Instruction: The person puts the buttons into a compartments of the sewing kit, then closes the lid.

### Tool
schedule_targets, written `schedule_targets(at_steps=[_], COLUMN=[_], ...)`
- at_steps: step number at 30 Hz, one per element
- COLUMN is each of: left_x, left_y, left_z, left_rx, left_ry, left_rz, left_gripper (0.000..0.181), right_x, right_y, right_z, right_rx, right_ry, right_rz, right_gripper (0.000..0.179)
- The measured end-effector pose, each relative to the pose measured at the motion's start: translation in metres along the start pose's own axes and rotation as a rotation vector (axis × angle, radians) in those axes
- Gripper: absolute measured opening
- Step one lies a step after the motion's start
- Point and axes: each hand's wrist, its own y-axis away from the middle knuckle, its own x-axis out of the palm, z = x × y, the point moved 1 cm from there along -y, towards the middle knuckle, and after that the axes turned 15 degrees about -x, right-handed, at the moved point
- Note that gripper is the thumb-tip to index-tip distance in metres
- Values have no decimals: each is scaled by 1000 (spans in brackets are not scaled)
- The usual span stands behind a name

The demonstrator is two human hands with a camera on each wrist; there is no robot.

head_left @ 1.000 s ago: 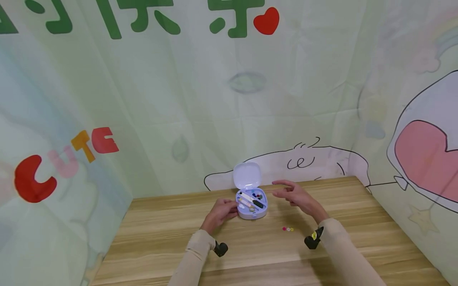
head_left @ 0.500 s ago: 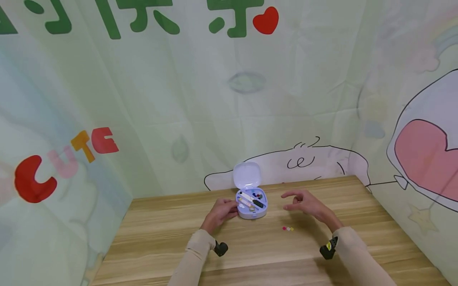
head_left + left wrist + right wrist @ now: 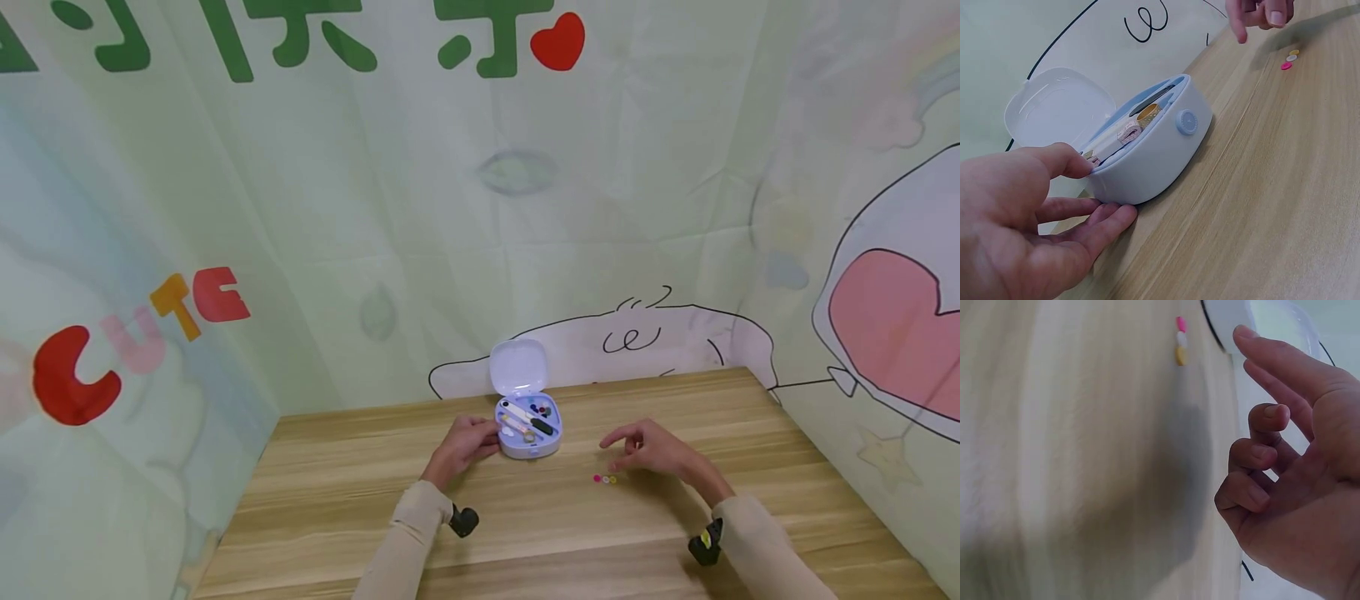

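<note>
Two hands are showing from the head camera. We are seeing the left hand (image 3: 462,444) curling its fingers against the left side of the small lilac case (image 3: 528,429), whose lid (image 3: 517,367) is standing open toward the wall. The right hand (image 3: 651,450) is hovering loosely spread, gripping nothing, just above three small discs (image 3: 604,479) lying in a row on the wooden table (image 3: 337,483), well apart from the case.

From the left wrist, we are watching the thumb resting on the rim of the case (image 3: 1147,140) and the fingers (image 3: 1094,222) lying straight under its base; one round button is facing us, and the discs (image 3: 1290,58) are sitting beyond.

From the right wrist, we are finding the hand (image 3: 1291,469) holding nothing, forefinger out, other fingers bent, with the pink, white and yellow discs (image 3: 1180,340) ahead.
</note>
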Motion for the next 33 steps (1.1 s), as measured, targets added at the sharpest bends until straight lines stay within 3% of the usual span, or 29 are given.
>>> schedule_targets(at_steps=[8, 22, 33], left_x=[0, 0, 0], left_y=[1, 0, 2], left_z=[-2, 0, 0], left_rx=[4, 5, 11], left_ry=[-12, -13, -24], left_rz=[-2, -7, -8], left_gripper=[31, 30, 32], right_x=[8, 17, 19], right_y=[12, 15, 12], right_z=[-1, -3, -7], right_rx=[-44, -98, -92], right_ry=[22, 94, 138], right_rz=[46, -1, -2], right_gripper=[22, 10, 7])
